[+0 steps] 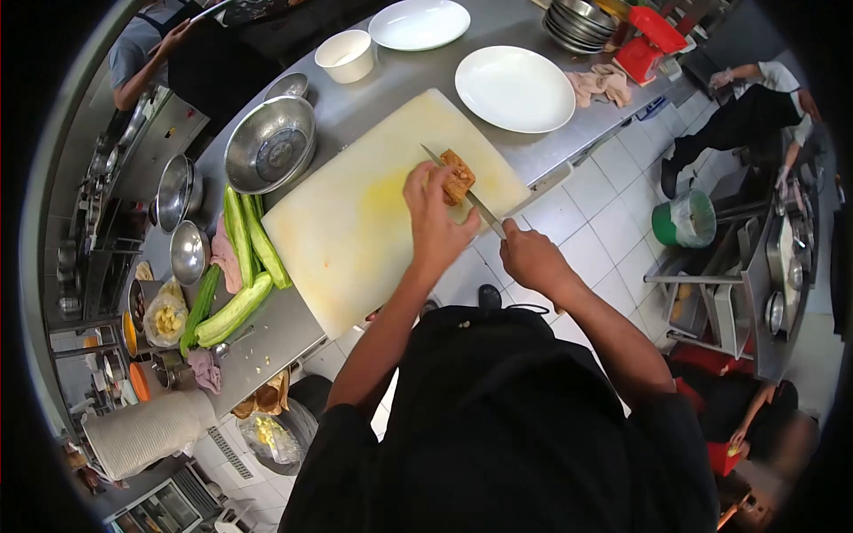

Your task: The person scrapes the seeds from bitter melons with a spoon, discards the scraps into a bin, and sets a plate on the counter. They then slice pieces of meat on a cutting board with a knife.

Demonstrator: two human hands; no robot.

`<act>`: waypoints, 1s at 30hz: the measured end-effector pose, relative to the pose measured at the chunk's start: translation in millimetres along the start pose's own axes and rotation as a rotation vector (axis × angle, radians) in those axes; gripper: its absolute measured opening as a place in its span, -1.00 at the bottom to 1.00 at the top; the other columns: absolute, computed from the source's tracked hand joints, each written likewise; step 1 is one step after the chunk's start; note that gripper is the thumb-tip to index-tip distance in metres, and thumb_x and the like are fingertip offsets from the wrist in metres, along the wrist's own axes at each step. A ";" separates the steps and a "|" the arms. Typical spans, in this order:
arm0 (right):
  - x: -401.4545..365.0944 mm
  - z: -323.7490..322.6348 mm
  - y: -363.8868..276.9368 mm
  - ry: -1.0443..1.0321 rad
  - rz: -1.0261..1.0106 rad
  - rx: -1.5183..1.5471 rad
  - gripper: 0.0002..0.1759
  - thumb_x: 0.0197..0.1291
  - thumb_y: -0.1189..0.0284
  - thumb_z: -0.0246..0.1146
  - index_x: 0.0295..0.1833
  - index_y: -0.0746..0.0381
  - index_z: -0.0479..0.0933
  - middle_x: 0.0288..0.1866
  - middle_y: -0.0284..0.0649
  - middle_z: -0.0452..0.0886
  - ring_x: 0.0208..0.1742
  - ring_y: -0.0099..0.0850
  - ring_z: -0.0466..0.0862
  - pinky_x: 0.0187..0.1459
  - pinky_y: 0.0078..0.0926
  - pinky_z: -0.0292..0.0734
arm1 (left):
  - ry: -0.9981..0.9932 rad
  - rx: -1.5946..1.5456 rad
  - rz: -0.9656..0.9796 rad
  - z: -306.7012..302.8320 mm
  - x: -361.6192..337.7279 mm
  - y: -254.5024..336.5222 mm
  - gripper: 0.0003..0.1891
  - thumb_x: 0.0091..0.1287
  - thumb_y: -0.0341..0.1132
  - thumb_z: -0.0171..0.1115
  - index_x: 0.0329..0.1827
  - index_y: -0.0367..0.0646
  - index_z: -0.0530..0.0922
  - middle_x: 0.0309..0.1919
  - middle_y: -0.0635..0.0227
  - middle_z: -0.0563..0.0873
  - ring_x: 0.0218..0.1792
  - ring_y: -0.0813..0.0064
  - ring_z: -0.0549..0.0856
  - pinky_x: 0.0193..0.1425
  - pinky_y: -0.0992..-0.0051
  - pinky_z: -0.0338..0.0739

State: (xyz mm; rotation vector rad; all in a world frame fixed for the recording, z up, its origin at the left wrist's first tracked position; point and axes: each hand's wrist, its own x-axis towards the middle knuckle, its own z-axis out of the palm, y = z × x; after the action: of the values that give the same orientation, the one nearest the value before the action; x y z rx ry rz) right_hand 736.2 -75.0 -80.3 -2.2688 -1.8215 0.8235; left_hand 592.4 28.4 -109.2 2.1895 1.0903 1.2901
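Now the left hand is curled over a brown rectangular block of food and holds it down with the fingertips, near the far right edge of the large pale-yellow plastic cutting board. The right hand is closed around the handle of a long steel knife; its blade touches the block. Long green gourds lie just beside the board.

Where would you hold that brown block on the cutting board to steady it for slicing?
Likely from above on its near-left side, as the left hand does: fingers on top of the brown block, beside the blade. It lies flat on the cutting board, and the knife in the right hand crosses it diagonally.
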 end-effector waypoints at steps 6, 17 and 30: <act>-15.6 -17.9 -1.6 0.016 -0.036 -0.043 -0.70 0.35 0.37 0.08 0.09 0.32 0.43 -0.43 0.17 0.67 -0.33 0.18 0.69 -0.19 0.13 0.59 | -0.051 -0.165 -0.170 9.0 -1.0 -41.1 -0.40 0.00 -0.47 0.49 0.15 -0.20 0.44 0.26 0.03 0.36 0.18 0.03 0.52 0.19 0.27 0.54; -71.2 -7.9 30.4 0.388 -0.105 -0.067 -0.60 0.21 0.41 0.29 0.19 0.09 0.55 -0.41 -0.06 0.61 -0.48 -0.02 0.65 -0.34 -0.12 0.59 | -0.157 -0.037 -0.092 1.7 29.0 -34.5 -0.55 -0.03 -0.37 0.63 -0.09 -0.25 0.61 0.10 0.14 0.54 0.01 0.23 0.66 0.06 0.33 0.64; -136.8 -22.9 66.9 0.012 0.116 0.277 -0.65 0.24 0.36 0.27 0.08 0.29 0.53 -0.55 0.04 0.63 -0.41 0.01 0.70 -0.23 -0.13 0.57 | -0.123 -0.136 -0.102 -2.5 -1.3 -47.5 -0.52 -0.03 -0.41 0.56 -0.01 -0.22 0.59 0.11 0.13 0.48 0.12 0.11 0.58 0.18 0.26 0.56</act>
State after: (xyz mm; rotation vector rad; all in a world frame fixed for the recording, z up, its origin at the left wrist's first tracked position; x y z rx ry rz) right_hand 787.6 -215.2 -42.6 -2.2100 -1.4756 1.0081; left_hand 569.4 57.2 -139.4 2.0562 1.0226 1.1359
